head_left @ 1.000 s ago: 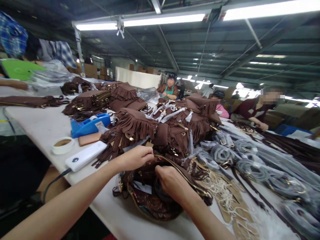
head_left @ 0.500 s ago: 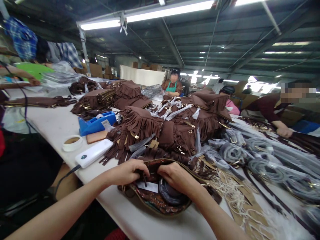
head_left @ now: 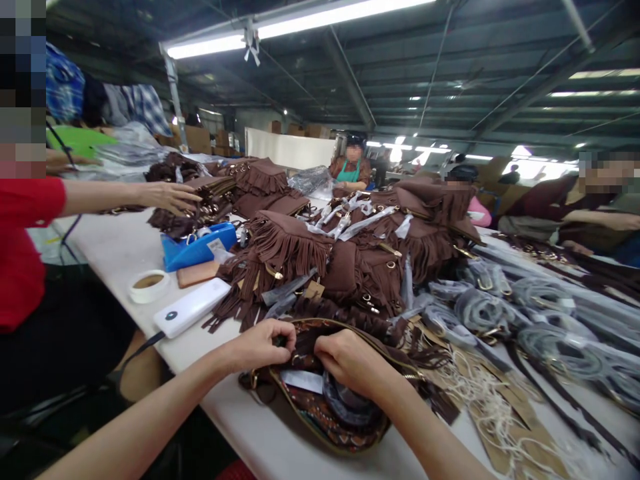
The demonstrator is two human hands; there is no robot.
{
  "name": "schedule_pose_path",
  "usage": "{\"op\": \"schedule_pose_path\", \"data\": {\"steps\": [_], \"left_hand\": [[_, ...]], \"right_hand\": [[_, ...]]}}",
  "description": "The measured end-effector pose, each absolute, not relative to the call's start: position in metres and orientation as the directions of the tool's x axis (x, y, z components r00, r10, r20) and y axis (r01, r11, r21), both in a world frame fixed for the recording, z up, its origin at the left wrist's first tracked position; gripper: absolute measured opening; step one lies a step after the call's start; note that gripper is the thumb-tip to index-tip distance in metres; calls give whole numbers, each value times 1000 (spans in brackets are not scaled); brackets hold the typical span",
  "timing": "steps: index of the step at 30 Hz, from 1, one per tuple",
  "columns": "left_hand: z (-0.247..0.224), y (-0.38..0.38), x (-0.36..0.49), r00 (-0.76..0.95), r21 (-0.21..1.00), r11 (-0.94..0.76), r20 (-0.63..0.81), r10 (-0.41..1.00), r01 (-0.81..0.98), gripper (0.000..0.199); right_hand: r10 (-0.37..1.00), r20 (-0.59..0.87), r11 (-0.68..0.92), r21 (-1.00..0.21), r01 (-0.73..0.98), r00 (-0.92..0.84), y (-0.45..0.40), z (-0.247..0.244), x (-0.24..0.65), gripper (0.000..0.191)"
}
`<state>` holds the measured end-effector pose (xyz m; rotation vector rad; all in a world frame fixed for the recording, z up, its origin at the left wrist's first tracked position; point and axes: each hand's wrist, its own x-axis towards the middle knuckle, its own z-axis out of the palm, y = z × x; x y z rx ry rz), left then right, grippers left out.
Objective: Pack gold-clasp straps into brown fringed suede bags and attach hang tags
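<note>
A brown handbag [head_left: 295, 420] with a patterned lining lies open on the table edge in front of me. My left hand [head_left: 270, 343] is closed at the far left of its opening, fingers curled on the bag's edge. Reaching into the mouth, my right hand [head_left: 350, 363] is closed with its fingertips against the inner far side; they are partly hidden. Inside the bag sit a plastic-wrapped dark coil [head_left: 345, 403] and a white label [head_left: 303, 381].
Brown fringed bags [head_left: 290, 243] are heaped beyond. At left are a blue tape dispenser [head_left: 197, 247], a tape roll [head_left: 149, 287] and a white power bank [head_left: 193, 307]. Wrapped straps [head_left: 480, 310] and white strings [head_left: 495, 400] lie right. A co-worker's hand [head_left: 170, 198] reaches in from the left.
A co-worker in a red sleeve has reached in from the left toward the bag pile. My left fingers have curled in tighter; a dark strip that hung below them no longer shows.
</note>
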<state>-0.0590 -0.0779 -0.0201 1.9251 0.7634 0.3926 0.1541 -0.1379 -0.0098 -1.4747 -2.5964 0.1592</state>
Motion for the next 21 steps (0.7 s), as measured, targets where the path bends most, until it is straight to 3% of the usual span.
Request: {"op": "schedule_pose_path", "data": {"steps": [11,15,21], "left_hand": [[-28,-78,-62,762,888,-362,22,648,282,14],[-31,-78,-66,772,866,-446,120,624,226,21],[-37,-86,-65,758,795,-592,306,575,128,11]], "right_hand": [[857,71,514,-193,836,-510,-149,-5,143,16],[848,79,527,-225,820,-524,-147,-5,139,15],[809,88,576,-309,756,-581,-144,-11,143,18]]}}
